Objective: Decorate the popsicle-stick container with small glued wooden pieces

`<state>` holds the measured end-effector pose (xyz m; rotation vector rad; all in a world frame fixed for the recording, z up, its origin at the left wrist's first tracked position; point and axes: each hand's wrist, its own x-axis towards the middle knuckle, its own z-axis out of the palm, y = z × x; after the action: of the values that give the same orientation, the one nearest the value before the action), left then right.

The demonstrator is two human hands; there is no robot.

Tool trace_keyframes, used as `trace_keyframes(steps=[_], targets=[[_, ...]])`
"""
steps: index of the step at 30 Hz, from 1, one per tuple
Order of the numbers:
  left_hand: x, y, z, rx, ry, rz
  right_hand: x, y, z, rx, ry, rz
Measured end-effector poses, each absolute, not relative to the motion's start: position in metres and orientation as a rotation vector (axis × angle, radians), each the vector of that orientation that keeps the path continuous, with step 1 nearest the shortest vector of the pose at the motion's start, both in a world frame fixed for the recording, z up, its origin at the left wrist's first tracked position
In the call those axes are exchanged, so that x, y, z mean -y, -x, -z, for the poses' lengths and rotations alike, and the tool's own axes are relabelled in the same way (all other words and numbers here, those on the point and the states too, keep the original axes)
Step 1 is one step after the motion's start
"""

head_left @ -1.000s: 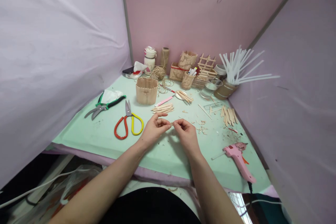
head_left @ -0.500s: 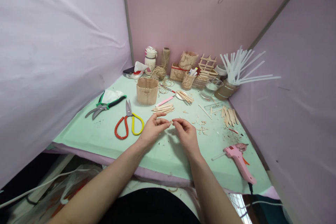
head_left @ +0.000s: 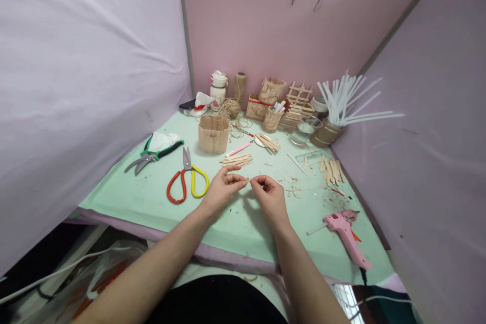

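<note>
Over the middle of the table, my left hand (head_left: 224,188) pinches a small piece of wood (head_left: 247,180) between thumb and forefinger. Close against its other end is my right hand (head_left: 270,196), thumb and forefinger pressed together; whether anything is in that pinch is too small to tell. Beyond the hands lies a pile of craft sticks (head_left: 236,160), and small wood chips (head_left: 293,188) are scattered to the right. An oval basket of craft sticks (head_left: 213,134) stands behind the scissors (head_left: 187,174), which have one red and one yellow handle.
Pruning shears (head_left: 154,154) lie at the left. A pink glue gun (head_left: 347,235) rests at the right front, its cord over the edge. Further back are a cup of water (head_left: 304,132), a jar of white glue sticks (head_left: 328,131), twine (head_left: 231,108) and a white bottle (head_left: 218,92).
The view has tilted slightly, so everything sits a little lower. Both hands stay close together around the small piece of wood; the right fingertips look slightly further from it.
</note>
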<state>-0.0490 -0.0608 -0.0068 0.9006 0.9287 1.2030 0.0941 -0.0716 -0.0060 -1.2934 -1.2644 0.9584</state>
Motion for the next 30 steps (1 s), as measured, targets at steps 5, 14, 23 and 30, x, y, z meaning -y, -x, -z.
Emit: trace_keyframes(steps=[5,14,23,30], targets=[[0.064,0.048,0.003,-0.931,-0.884,-1.193,0.072,-0.093,0.006,1.237,1.309,-0.949],[0.062,0.049,0.001,-0.990,-0.850,-1.272,0.070,-0.094,0.006,1.091,1.328,-0.914],[0.099,0.076,-0.009,-1.202,-1.106,-1.319,0.068,-0.097,0.011,0.982,1.317,-0.887],[0.185,0.161,-0.085,-1.361,-1.936,-0.931,0.067,-0.097,0.015,0.954,1.311,-0.885]])
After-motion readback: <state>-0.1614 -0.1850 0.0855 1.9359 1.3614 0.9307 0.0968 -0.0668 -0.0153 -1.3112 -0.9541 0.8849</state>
